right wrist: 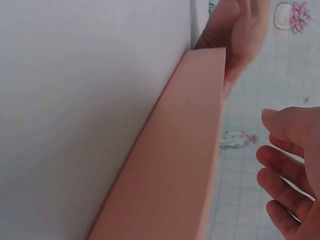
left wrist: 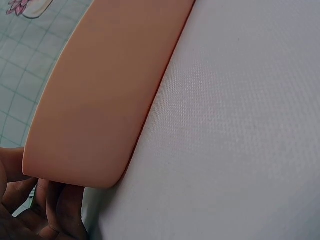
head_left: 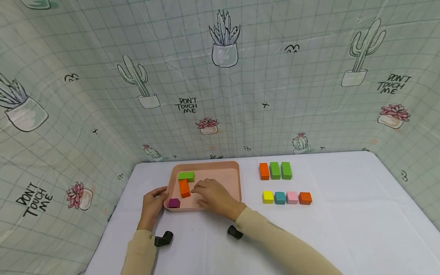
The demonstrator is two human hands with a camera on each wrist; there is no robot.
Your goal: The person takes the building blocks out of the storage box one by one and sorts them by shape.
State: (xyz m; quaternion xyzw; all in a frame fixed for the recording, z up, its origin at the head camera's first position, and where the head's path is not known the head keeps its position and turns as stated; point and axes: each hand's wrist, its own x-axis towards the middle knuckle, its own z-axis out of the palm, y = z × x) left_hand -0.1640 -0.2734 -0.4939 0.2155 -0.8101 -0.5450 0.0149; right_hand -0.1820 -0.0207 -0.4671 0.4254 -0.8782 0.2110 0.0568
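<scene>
A shallow pink tray (head_left: 220, 166) lies at the left of the white table. My left hand (head_left: 153, 201) grips its near left corner; the left wrist view has fingers (left wrist: 62, 207) against the tray's outer wall (left wrist: 95, 100). Inside the tray are a green block (head_left: 186, 176), an orange block (head_left: 184, 188) tilted below it, and a purple block (head_left: 174, 203) in the near left corner. Over the tray, just right of the orange block, is my right hand (head_left: 214, 196). Its fingers (right wrist: 282, 165) are loosely bent with nothing between them and the thumb.
Right of the tray stand an orange block (head_left: 264, 171) and two green blocks (head_left: 280, 170). Nearer is a row of yellow (head_left: 267, 197), teal (head_left: 280, 198), pink (head_left: 292, 197) and orange cubes (head_left: 305, 198). A patterned cloth (head_left: 247, 95) hangs behind the table.
</scene>
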